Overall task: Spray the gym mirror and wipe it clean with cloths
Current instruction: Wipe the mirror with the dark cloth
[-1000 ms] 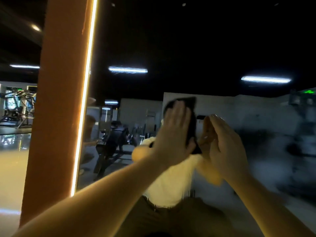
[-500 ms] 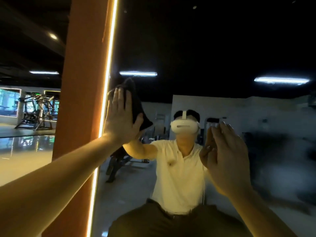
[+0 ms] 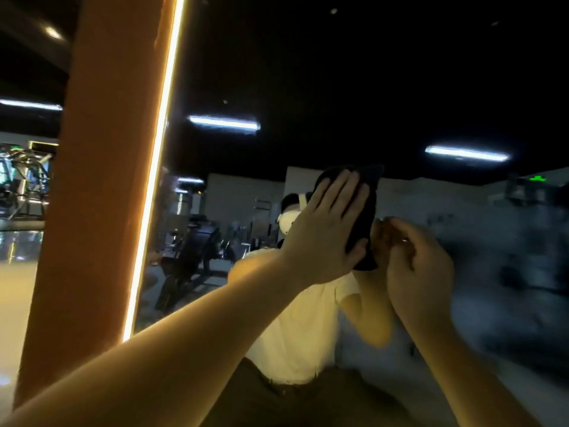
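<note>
pretty dim gym, chunky orange pillar (image 3: pixel 92 211) with a glowing LED strip (image 3: pixel 154 180) down its edge, black ceiling (image 3: pixel 338 72), few tube lights (image 3: pixel 224 123); workout machines (image 3: pixel 24 180) off left, shiny floor (image 3: pixel 15 288)

Bare along both forearms: left hand (image 3: pixel 323 238) at the end of the one from 7 o'clock, right hand (image 3: pixel 418 266) at the end of the one from 5 o'clock. Carries a small bright glint on a right finger, too blurred to say what. Shows the clothing only as a reflection in the mirror (image 3: pixel 308 72). Wears a pale yellow shirt (image 3: pixel 295 334) with short sleeves, at 6 o'clock from the left hand, tucked into dark brown trousers (image 3: pixel 277 405) at the bottom edge. Has a dark band like a belt at the waist. Wears a white headset (image 3: pixel 288 218) at 9 o'clock from the left hand, with a white strap (image 3: pixel 303 199) going over the top of the head.
</note>
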{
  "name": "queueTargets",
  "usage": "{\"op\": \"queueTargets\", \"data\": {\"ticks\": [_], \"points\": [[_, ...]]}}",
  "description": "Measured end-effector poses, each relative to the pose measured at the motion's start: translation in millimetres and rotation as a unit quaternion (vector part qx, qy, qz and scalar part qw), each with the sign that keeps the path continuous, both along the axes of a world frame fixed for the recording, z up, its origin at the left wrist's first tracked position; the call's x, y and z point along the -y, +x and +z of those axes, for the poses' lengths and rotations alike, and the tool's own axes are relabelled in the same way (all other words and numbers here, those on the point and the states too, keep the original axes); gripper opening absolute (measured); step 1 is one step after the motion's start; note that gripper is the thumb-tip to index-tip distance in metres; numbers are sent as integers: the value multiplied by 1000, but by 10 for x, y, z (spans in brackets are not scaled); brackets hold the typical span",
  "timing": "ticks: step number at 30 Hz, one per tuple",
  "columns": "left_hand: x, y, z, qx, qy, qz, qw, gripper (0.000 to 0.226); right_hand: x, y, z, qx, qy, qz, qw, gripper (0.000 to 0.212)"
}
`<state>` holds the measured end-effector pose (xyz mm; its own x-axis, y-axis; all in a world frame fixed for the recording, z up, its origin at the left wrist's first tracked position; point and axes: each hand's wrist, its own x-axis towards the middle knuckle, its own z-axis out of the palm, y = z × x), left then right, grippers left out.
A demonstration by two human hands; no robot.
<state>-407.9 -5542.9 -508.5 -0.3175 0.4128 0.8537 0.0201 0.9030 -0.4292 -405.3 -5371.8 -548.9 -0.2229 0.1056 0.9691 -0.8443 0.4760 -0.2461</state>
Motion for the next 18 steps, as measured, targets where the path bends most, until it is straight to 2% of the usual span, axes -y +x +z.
{"op": "queueTargets", "data": {"ticks": [4,7,10,12,15,18], "points": [[586,229,-406,-14,36,20,999,82,125,-51,-152,-17,56,-43,997,49],[1225,488,-703,-24,117,78,990,84,210,-80,-287,-33,94,-86,991,54],[1662,661,-1049,-42,202,90,974,83,214,-129,-463,-39,109,-114,987,46],[1652,640,-1198,-66,245,73,965,81,190,-138,-625,-36,118,-127,984,41],[1292,505,-1240,-71,322,72,941,83,88,-126,-842,-37,143,-128,981,46],[792,358,-1261,-52,283,54,956,82,-65,-134,-974,-39,166,-104,980,46]]}}
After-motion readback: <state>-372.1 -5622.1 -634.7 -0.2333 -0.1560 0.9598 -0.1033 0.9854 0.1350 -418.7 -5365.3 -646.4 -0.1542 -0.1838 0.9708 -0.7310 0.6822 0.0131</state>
